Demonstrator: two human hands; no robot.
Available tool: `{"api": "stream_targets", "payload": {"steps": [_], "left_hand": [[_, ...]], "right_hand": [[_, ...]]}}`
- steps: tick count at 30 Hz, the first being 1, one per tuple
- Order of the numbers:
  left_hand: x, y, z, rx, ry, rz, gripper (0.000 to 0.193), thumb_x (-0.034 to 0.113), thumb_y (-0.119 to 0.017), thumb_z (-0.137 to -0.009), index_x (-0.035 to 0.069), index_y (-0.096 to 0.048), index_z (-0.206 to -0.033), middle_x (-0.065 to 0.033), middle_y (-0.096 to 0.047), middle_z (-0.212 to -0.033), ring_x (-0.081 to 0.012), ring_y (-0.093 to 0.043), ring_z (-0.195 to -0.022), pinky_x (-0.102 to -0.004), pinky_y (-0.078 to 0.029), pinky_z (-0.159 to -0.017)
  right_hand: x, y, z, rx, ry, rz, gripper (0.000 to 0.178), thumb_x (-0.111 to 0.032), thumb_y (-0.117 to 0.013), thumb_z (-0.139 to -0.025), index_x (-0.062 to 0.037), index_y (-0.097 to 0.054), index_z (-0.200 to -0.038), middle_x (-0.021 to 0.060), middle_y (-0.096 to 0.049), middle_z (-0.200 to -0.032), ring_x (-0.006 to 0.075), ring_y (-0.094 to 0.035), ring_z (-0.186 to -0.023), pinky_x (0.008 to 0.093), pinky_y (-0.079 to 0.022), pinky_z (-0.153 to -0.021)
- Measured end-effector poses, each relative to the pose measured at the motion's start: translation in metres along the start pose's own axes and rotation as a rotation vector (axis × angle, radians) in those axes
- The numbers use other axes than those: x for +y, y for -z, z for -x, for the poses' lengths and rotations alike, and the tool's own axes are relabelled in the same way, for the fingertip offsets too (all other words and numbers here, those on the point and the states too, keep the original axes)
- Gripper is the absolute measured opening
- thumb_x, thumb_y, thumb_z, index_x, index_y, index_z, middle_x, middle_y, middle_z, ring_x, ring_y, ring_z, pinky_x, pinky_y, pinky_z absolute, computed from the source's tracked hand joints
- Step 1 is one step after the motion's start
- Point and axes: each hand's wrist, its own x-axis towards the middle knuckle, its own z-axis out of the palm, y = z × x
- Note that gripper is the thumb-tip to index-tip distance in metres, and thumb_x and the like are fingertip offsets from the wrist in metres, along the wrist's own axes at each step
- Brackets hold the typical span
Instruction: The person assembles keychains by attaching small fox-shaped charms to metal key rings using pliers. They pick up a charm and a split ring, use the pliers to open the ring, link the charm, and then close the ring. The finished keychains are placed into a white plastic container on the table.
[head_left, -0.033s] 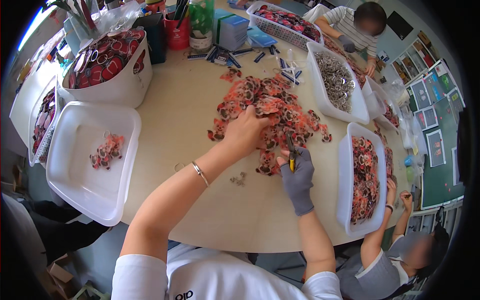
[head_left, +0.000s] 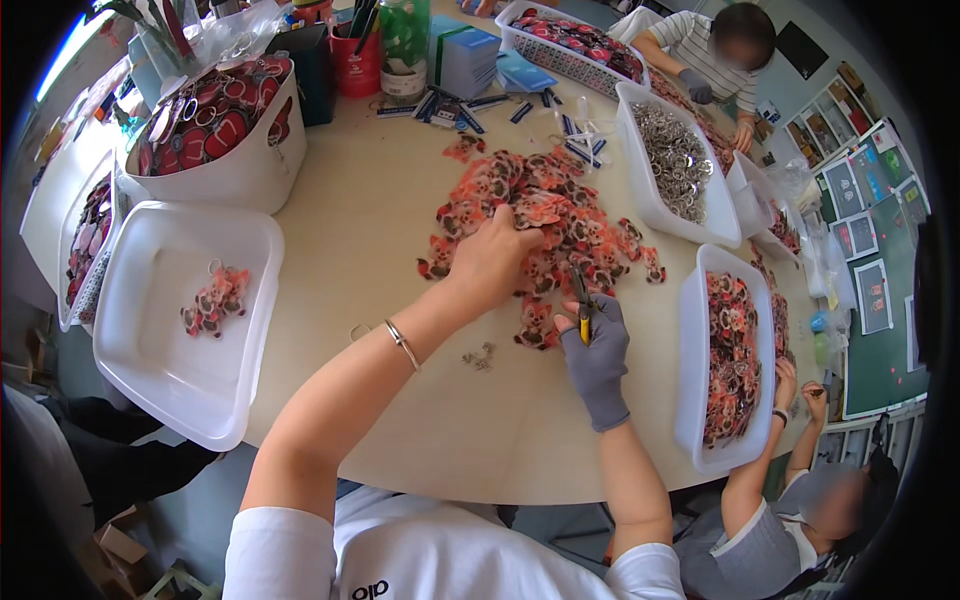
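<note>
White sleeves [head_left: 280, 550] frame the near edge, and both forearms reach over the pale table [head_left: 470, 440]. Right hand [head_left: 597, 350] in a grey glove, bare thumb tip showing, fingers closed around yellow-and-black pliers [head_left: 584, 318], nose pointing away, right beside the pile! Small silver fittings [head_left: 480, 357] lie loose between the arms, and past the silver bracelet [head_left: 402, 346] on the other wrist we find the left hand [head_left: 490, 265], bare, fingers bent over the heap; whether they pinch a piece, I cannot tell. And there's the heap itself: red-and-orange animal charms [head_left: 570, 215], spread mid-table just ahead of both hands.

Out left, a white tub [head_left: 150, 370] holds a small cluster of the same charms with a ring. Over on the right, a long white tray [head_left: 690, 385] is packed with them, and a co-worker in grey [head_left: 735, 550] has a hand beside it. Further up, a bin [head_left: 640, 175] brims with metal rings; across from it, a round bin [head_left: 225, 185] is piled with dark red pieces. Beyond, blue-and-white sticks [head_left: 470, 118], a red cup [head_left: 354, 72], and, farthest off, a striped-shirted co-worker [head_left: 695, 40], one glove on, at the table.
</note>
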Motion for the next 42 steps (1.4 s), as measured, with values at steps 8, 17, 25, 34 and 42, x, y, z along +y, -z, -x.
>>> {"api": "stream_targets", "payload": {"steps": [8, 17, 25, 34, 42], "left_hand": [[-0.033, 0.013, 0.001, 0.112, 0.174, 0.609, 0.02, 0.001, -0.072, -0.074, 0.001, -0.066, -0.093, -0.0057, -0.066, -0.084, -0.014, -0.064, -0.079, -0.026, -0.05, -0.073], [-0.04, 0.089, 0.083, 0.411, 0.302, 1.245, 0.01, 0.008, -0.066, -0.087, 0.001, -0.061, -0.092, -0.0033, -0.065, -0.09, -0.0103, -0.062, -0.087, -0.0272, -0.051, -0.08], [-0.015, 0.069, 0.131, 0.241, 0.457, 1.174, 0.014, 0.001, -0.06, -0.09, -0.002, -0.055, -0.103, -0.0035, -0.062, -0.091, -0.0078, -0.061, -0.082, -0.0227, -0.052, -0.069], [-0.027, 0.063, 0.139, 0.346, 0.392, 1.358, 0.025, 0.001, -0.06, -0.09, -0.002, -0.053, -0.115, -0.0007, -0.058, -0.093, -0.0066, -0.058, -0.082, -0.0224, -0.05, -0.069], [-0.027, 0.069, 0.14, 0.265, 0.531, 1.174, 0.024, 0.005, -0.059, -0.092, 0.0, -0.051, -0.114, -0.0025, -0.058, -0.095, -0.0069, -0.057, -0.083, -0.0228, -0.051, -0.066]], "right_hand": [[-0.023, -0.032, -0.004, -0.235, 0.119, 0.008, 0.019, -0.005, -0.074, -0.072, -0.0015, -0.069, -0.09, 0.0113, -0.056, -0.099, 0.0254, -0.057, -0.09, 0.0355, -0.048, -0.075], [-0.044, -0.064, -0.021, -0.349, 0.325, 0.418, 0.019, -0.015, -0.077, -0.069, -0.0044, -0.067, -0.081, 0.0105, -0.056, -0.102, 0.0286, -0.053, -0.096, 0.0407, -0.043, -0.082], [-0.044, -0.053, -0.019, -0.431, 0.154, 0.21, 0.012, -0.005, -0.073, -0.073, 0.0021, -0.065, -0.079, 0.0113, -0.054, -0.1, 0.0248, -0.056, -0.092, 0.0346, -0.048, -0.078], [-0.05, -0.043, -0.019, -0.388, 0.152, 0.28, 0.013, -0.005, -0.073, -0.073, 0.0006, -0.069, -0.084, 0.0112, -0.055, -0.101, 0.025, -0.056, -0.091, 0.0347, -0.048, -0.077], [-0.055, -0.066, -0.027, -0.378, 0.24, 0.411, 0.018, -0.011, -0.076, -0.071, -0.0015, -0.069, -0.085, 0.0115, -0.056, -0.102, 0.0291, -0.051, -0.099, 0.0396, -0.044, -0.084]]}}
